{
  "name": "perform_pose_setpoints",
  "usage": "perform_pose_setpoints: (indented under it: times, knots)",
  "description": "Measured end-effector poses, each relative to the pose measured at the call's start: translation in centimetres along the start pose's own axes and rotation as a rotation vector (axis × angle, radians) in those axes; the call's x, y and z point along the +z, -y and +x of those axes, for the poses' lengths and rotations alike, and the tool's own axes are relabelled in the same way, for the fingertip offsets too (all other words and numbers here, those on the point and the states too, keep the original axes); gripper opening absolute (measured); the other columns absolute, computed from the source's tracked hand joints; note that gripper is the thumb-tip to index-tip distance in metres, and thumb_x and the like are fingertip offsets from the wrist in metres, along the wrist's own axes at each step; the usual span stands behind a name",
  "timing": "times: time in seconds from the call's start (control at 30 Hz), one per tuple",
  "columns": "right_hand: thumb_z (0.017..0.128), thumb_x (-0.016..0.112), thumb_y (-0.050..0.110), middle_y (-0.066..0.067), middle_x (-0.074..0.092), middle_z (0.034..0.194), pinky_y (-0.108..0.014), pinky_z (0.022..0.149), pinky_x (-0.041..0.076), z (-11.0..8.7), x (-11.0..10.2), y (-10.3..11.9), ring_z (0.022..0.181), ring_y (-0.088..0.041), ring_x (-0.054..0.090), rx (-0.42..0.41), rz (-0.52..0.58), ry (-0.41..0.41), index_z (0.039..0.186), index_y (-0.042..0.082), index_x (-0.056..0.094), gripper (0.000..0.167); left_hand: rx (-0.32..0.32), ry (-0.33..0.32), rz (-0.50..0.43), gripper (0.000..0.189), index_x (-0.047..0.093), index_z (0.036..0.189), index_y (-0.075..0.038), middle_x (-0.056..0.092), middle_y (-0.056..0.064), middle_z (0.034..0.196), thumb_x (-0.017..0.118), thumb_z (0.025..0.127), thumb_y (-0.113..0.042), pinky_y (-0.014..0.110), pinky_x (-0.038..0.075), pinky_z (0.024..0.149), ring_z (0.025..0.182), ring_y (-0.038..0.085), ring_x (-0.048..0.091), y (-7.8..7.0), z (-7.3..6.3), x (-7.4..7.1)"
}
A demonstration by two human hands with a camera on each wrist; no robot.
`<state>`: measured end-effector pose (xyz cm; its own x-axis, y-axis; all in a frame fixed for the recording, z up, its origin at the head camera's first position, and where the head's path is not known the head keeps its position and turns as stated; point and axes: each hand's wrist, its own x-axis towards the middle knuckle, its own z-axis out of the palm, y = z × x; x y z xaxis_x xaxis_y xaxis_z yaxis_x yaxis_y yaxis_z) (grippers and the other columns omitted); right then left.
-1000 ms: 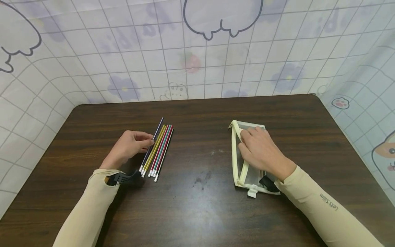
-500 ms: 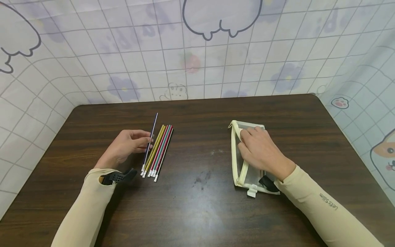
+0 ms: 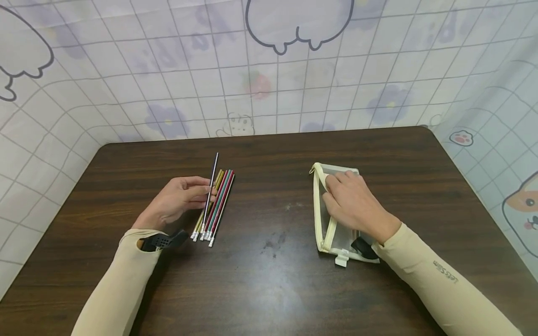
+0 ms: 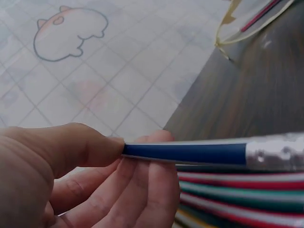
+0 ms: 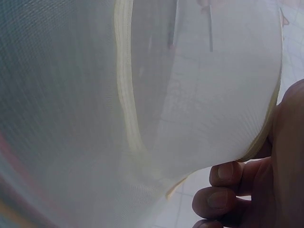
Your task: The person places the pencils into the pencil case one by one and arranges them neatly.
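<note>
My left hand [image 3: 174,200] pinches a dark blue pencil [image 3: 213,173] between thumb and fingers; its white-and-silver eraser end [image 4: 273,153] points toward me. The blue pencil slants over a row of several pencils [image 3: 222,205], yellow, red and green ones among them, lying side by side on the table. To the right lies a see-through mesh pencil case [image 3: 318,214] with cream edging, its zip side gaping toward the pencils. My right hand [image 3: 355,203] grips the case's upper edge, thumb and fingers on either side. A red pencil [image 4: 259,16] shows inside the case in the left wrist view.
The dark wooden table [image 3: 269,280] has rounded far corners and ends at a white grid-patterned cloth [image 3: 277,88] behind and at the sides. A small white tag [image 3: 342,259] sticks out of the case's near edge.
My left hand has raised the blue pencil from the row's left side, tilting it more upright, then shifted it right over the yellow pencils. My right hand keeps its place on the case.
</note>
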<state>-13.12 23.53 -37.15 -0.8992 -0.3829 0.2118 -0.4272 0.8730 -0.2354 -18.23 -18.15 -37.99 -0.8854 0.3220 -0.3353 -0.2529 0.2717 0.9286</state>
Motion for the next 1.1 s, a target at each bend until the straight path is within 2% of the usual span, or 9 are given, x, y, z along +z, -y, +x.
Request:
perform_pose_setpoints:
  times: [0.2, 0.37, 0.63, 0.87, 1.1]
  knots:
    - [0.095, 0.042, 0.014, -0.004, 0.042, 0.07, -0.03, 0.069, 0.028, 0.1, 0.0, 0.0, 0.069, -0.023, 0.036, 0.005, 0.003, 0.013, 0.072, 0.013, 0.043, 0.024, 0.006, 0.036, -0.109, 0.038, 0.048, 0.136, 0.009, 0.077, -0.002, 0.101, 0.058, 0.105, -0.01, 0.027, 0.066, 0.082, 0.088, 0.013, 0.078, 0.0, 0.3, 1.2]
    - [0.095, 0.042, 0.014, -0.004, 0.042, 0.07, -0.03, 0.069, 0.029, 0.1, 0.2, 0.0, 0.069, -0.023, 0.036, -0.005, -0.001, 0.002, 0.072, 0.012, 0.043, 0.023, 0.005, 0.037, -0.121, 0.033, 0.05, 0.133, 0.005, 0.077, 0.002, 0.103, 0.058, 0.106, -0.011, 0.028, 0.066, 0.083, 0.092, 0.017, 0.079, -0.1, 0.5, 2.4]
    - [0.095, 0.042, 0.014, -0.004, 0.042, 0.069, -0.029, 0.068, 0.029, -0.1, 0.0, -0.1, 0.068, -0.022, 0.036, -0.006, -0.002, -0.015, 0.071, 0.012, 0.044, 0.024, -0.01, 0.052, -0.169, 0.046, 0.045, 0.145, 0.007, 0.072, 0.013, 0.122, 0.059, 0.106, -0.013, 0.032, 0.065, 0.09, 0.099, 0.018, 0.078, -0.6, 0.9, 4.9]
    - [0.096, 0.042, 0.013, -0.003, 0.041, 0.069, -0.03, 0.068, 0.028, -0.1, -0.2, 0.0, 0.069, -0.022, 0.035, -0.003, 0.001, -0.012, 0.071, 0.013, 0.043, 0.024, 0.003, 0.052, -0.273, 0.048, 0.043, 0.145, 0.006, 0.066, 0.019, 0.13, 0.062, 0.104, -0.011, 0.039, 0.063, 0.097, 0.102, 0.017, 0.077, -1.3, 1.3, 7.4]
    - [0.096, 0.042, 0.013, -0.003, 0.041, 0.069, -0.03, 0.068, 0.027, -0.2, -0.4, 0.3, 0.069, -0.022, 0.034, 0.0, 0.001, 0.006, 0.072, 0.013, 0.043, 0.024, 0.019, 0.053, -0.321, 0.043, 0.043, 0.141, 0.009, 0.067, 0.01, 0.113, 0.058, 0.104, -0.006, 0.041, 0.063, 0.097, 0.1, 0.018, 0.076, -2.0, 1.8, 9.8]
